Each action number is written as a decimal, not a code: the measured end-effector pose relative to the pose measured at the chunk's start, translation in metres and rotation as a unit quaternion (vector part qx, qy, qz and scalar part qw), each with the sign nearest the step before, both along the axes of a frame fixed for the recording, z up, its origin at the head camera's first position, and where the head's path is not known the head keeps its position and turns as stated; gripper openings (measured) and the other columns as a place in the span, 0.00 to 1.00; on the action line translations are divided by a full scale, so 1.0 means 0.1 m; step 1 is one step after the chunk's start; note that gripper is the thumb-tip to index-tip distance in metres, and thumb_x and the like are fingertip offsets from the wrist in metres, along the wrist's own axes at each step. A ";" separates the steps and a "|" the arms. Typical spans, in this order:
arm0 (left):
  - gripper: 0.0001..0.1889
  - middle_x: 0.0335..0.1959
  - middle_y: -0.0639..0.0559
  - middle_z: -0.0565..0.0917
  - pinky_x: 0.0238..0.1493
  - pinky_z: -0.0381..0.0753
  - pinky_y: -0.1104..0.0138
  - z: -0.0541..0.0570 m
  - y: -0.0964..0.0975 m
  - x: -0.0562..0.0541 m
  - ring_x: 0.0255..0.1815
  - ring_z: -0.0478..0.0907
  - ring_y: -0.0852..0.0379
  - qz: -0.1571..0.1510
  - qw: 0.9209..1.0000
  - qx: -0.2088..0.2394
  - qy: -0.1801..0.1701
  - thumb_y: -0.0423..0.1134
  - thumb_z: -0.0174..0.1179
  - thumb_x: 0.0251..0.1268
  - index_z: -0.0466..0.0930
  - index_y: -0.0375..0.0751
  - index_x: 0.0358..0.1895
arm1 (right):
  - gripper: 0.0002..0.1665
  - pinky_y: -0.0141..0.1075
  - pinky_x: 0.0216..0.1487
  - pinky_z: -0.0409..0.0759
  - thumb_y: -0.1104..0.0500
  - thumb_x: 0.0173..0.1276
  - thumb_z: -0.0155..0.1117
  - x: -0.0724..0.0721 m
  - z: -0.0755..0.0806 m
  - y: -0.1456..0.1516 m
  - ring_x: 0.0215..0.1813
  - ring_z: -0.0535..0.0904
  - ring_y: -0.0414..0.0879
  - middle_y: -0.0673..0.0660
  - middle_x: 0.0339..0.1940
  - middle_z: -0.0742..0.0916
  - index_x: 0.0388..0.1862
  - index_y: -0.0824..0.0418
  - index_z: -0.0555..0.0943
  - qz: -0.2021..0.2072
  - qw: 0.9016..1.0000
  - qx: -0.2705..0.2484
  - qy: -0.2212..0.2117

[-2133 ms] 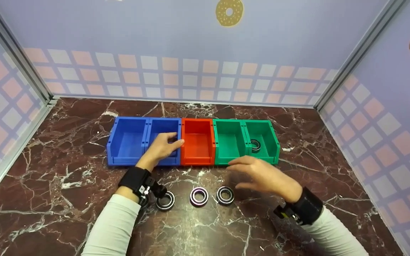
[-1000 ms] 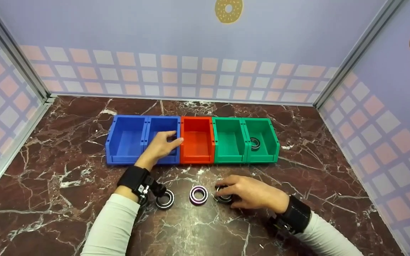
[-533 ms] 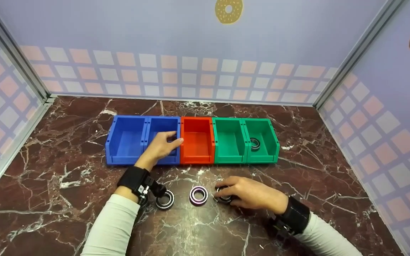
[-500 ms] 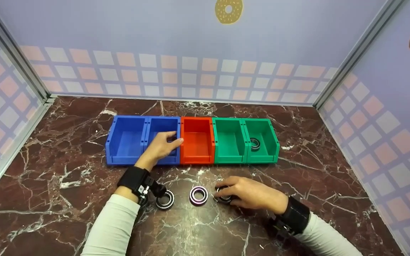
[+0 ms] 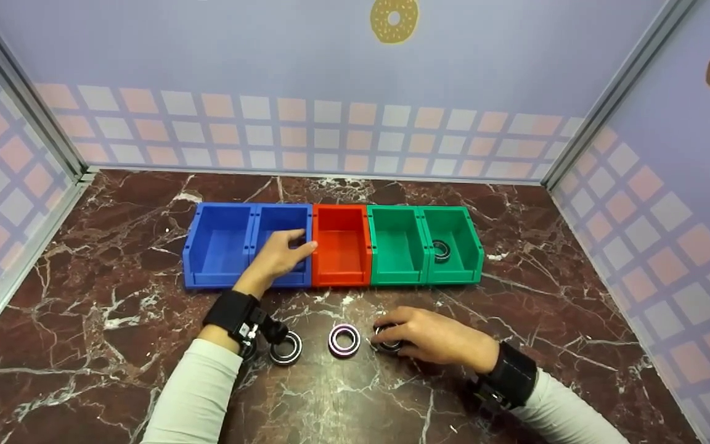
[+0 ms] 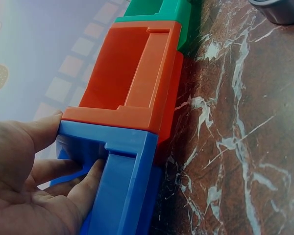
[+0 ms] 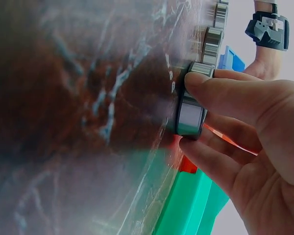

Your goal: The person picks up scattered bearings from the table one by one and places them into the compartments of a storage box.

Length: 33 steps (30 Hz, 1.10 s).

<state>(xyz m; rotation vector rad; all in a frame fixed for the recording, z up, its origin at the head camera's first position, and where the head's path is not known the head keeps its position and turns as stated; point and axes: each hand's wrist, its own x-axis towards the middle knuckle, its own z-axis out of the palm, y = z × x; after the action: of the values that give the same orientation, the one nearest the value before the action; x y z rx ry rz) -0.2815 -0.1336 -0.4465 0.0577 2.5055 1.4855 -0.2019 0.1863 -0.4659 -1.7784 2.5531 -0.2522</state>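
Observation:
My left hand grips the side wall of the inner blue bin. Its fingers reach inside while the thumb lies at the edge beside the red bin; in the left wrist view the hand shows this from below. My right hand holds a steel bearing by its rim between thumb and fingers, low at the tabletop. From the head view most of that bearing is covered by the fingers. To its left lie a purple-ringed bearing and a dark-ringed bearing.
Another ring is partly hidden under my left wrist. The outer blue bin and two green bins stand in the same row, the right green bin with a bearing inside. Walls enclose the marbled table.
My right hand has come down and left from in front of the green bins onto the bearing, then stayed there. The left hand has kept its place on the blue bin.

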 end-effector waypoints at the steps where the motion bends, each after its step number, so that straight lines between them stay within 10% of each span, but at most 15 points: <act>1: 0.34 0.77 0.35 0.60 0.78 0.60 0.51 0.00 0.00 0.00 0.77 0.58 0.40 0.000 1.000 -0.001 0.000 0.46 0.55 0.74 0.58 0.31 0.75 | 0.28 0.40 0.63 0.80 0.61 0.60 0.73 0.00 0.00 0.00 0.62 0.79 0.48 0.54 0.62 0.84 0.60 0.48 0.82 0.001 1.000 -0.001 0.001; 33: 0.34 0.77 0.35 0.60 0.79 0.57 0.51 0.00 0.00 0.00 0.78 0.56 0.40 0.003 1.000 -0.003 0.004 0.46 0.56 0.73 0.58 0.31 0.75 | 0.29 0.41 0.64 0.79 0.63 0.58 0.73 -0.04 0.12 0.06 0.62 0.78 0.49 0.55 0.60 0.83 0.59 0.50 0.82 0.001 1.000 -0.013 0.009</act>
<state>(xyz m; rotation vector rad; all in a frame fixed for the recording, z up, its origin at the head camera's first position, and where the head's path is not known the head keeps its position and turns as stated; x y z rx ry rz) -0.2810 -0.1337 -0.4467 0.0539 2.5181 1.4835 -0.2058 0.1924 -0.4536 -1.8007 2.5721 -0.2702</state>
